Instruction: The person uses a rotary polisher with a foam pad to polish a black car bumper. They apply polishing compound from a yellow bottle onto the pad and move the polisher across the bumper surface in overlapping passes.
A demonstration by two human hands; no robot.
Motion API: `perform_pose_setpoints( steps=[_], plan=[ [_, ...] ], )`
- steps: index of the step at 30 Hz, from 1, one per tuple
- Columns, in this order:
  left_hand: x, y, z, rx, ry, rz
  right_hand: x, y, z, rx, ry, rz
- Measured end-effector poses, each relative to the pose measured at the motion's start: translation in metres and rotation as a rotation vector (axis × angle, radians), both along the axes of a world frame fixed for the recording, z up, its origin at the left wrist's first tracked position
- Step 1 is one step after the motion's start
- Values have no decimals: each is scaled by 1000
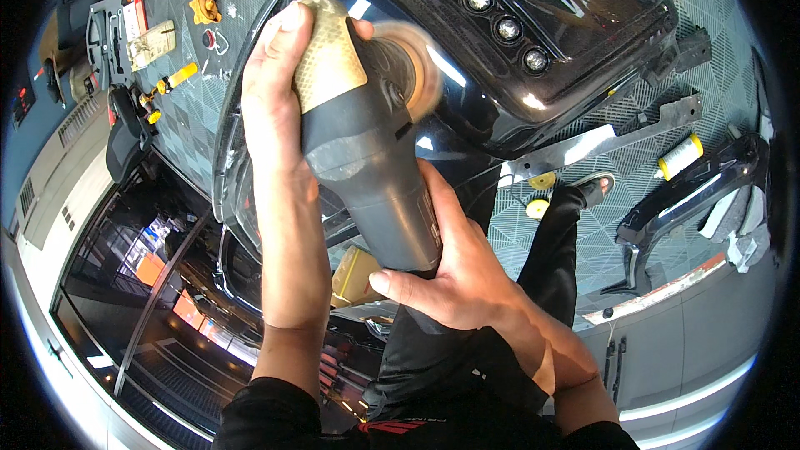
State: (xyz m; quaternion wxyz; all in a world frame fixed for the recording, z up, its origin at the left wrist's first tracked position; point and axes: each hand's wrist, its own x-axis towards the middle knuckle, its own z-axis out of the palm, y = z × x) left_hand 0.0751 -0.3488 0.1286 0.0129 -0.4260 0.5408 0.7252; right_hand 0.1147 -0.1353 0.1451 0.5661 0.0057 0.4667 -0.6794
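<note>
A black power polisher slants across the middle of the view, held in both my hands. My left hand wraps round its head, which has a worn, yellowish textured cover. Lower down, my right hand grips the handle, its thumb lying across the body. The round orange-brown pad is blurred as if spinning, and it lies against or just over a glossy black car bumper; contact is hidden. Several round lamps sit in a row in the bumper's dark recess.
On the tiled floor right of the bumper lie a metal strip, yellow pads, a yellow-and-white bottle and a curved black trim piece with grey cloths. A yellow tool and an orange cloth lie left.
</note>
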Motion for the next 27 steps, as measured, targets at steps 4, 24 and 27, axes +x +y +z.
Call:
perform_pose_setpoints(
  steps=[4, 24, 27],
  plan=[
    [-2, 1, 1, -7, 21, 0, 0, -1, 0, 11, 12, -5],
    [-8, -7, -1, -43, -12, 14, -13, -12, -3, -21, -165, -15],
    [-10, -6, -1, -41, -8, 20, -6, -12, -8, -32, -129, -47]
  ],
)
